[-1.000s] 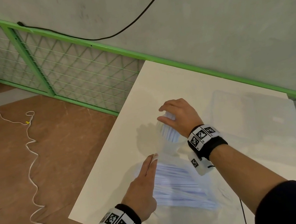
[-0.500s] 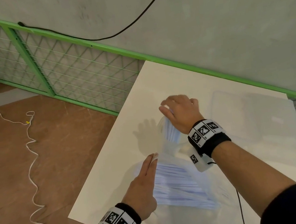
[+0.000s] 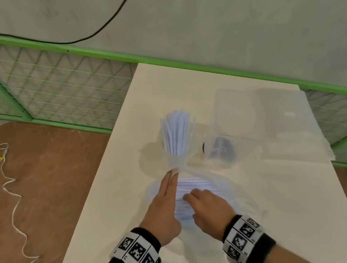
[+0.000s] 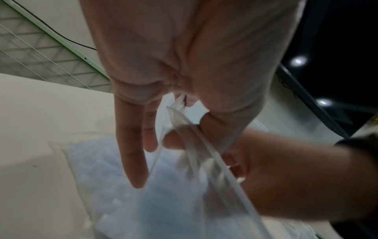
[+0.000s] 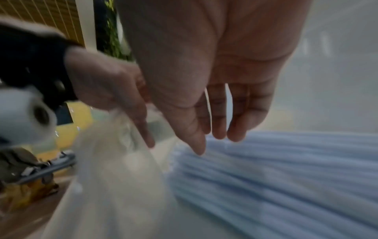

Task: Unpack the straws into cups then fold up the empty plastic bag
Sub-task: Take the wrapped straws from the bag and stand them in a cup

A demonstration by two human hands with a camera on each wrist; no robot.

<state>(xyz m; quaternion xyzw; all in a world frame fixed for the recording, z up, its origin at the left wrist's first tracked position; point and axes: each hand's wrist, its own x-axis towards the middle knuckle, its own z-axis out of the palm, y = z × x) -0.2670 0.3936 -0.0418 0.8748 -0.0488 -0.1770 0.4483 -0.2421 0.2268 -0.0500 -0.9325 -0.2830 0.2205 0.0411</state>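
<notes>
A clear cup [image 3: 179, 153] stands mid-table, full of pale blue-white straws [image 3: 177, 130] that fan out upward. To its right is a second clear cup [image 3: 220, 151], blurred. Nearer me lies the clear plastic bag [image 3: 234, 192] with more straws [image 3: 190, 185] inside. My left hand [image 3: 172, 174] pinches the bag's rim [image 4: 204, 153] and lifts it open, the other fingers straight. My right hand [image 3: 188, 197] reaches into the bag mouth; its relaxed fingers [image 5: 216, 129] hover just over the straws [image 5: 266, 169] and hold nothing.
Flat clear plastic sheeting [image 3: 279, 119] covers the back right of the white table [image 3: 116, 208]. The table's left edge drops to a brown floor with a white cord [image 3: 11, 202]. A green mesh fence [image 3: 47, 87] and a grey wall lie behind.
My right hand let go of the straw bunch, which now stands in the cup, and came back to the bag mouth. My left hand stayed on the bag rim.
</notes>
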